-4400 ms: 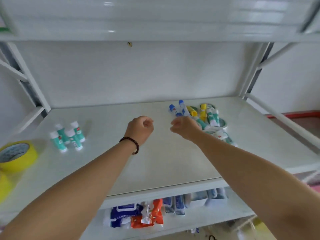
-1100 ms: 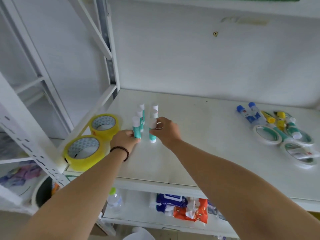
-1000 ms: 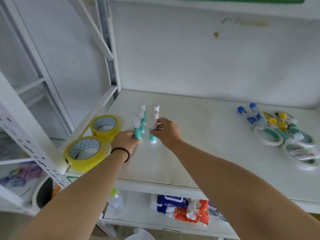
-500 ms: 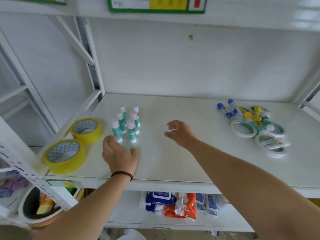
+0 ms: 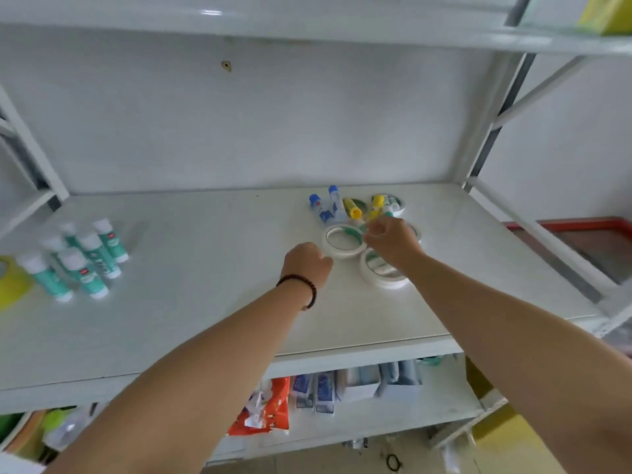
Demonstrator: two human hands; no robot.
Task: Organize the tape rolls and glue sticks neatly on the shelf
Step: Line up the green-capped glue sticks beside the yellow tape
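You are reaching both hands into the jumbled pile at the far right of the white metal shelf [image 5: 205, 323]. Your right hand [image 5: 390, 244] is pinching something small I cannot identify; your left hand [image 5: 307, 265], loosely curled and empty, is nearing the white tape ring [image 5: 342, 241]. Dragging it may be scattering the blue-capped glue sticks [image 5: 326, 208] just beyond.

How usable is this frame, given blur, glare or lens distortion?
Head view: soft overall, with the teal glue sticks at left smeared; wide-angle bowing bends the shelf edges and uprights; a small glare streak on the upper shelf; lighting even, shadows faint.
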